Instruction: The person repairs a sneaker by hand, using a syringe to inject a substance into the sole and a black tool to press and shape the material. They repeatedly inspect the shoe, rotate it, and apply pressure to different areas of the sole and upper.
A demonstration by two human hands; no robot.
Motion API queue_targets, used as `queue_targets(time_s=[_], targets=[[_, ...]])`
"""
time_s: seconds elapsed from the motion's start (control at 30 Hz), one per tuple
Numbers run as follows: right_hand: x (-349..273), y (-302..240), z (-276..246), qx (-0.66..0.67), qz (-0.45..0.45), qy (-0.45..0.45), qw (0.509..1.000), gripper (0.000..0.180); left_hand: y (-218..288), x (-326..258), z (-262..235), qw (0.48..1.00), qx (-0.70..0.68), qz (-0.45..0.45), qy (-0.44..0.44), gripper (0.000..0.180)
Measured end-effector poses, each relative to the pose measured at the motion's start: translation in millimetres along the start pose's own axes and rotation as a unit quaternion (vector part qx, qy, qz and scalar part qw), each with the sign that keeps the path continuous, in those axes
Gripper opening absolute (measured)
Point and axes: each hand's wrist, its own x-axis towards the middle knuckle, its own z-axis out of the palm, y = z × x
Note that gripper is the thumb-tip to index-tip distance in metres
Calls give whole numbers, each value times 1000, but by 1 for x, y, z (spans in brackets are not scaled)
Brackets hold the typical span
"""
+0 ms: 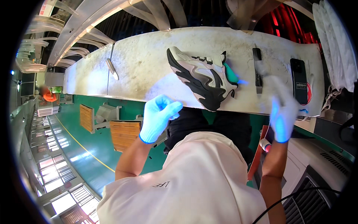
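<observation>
A chunky white, beige and black sneaker (201, 76) lies on its side on the worn pale worktable (141, 56), toe toward the far left. A smooth green piece (231, 73), perhaps a shoe last, shows at its opening. My left hand (158, 115), in a white glove lit blue, hovers at the table's near edge, left of the sneaker and apart from it. Its fingers are curled in, with nothing visible in them. My gloved right hand (281, 112) is smeared by motion, right of a slim black tool with a metal end (257, 69); its fingers cannot be made out.
A black phone (298, 74) lies at the table's right, partly over a red round item (309, 93). At the far left rests a small white-handled tool (111, 69). Metal framing and ducts (158, 15) line the back edge. Wooden-topped stands (125, 135) are on the green floor.
</observation>
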Motion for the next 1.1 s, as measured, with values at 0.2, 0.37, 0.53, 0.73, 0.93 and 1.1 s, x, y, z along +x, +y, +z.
queue_targets(time_s=[0.2,0.37,0.53,0.73,0.93,1.1], targets=[[23,-30,41,63,-23,-96,993,37,20,28,36,996,-4,-56,-71,28],[113,8,70,49,-44,-58,996,34,16,38,56,997,-55,-34,-52,34],[198,10,100,-43,30,-122,991,27,6,40,55,996,-70,-17,-55,32],[222,-2,123,-176,16,-157,972,37,1,41,54,999,-11,-33,-40,30],[220,-14,124,-181,51,-179,966,38,2,42,54,999,0,-33,-36,43],[194,-7,116,-187,-45,-185,964,27,2,45,48,995,-27,-32,-92,34]])
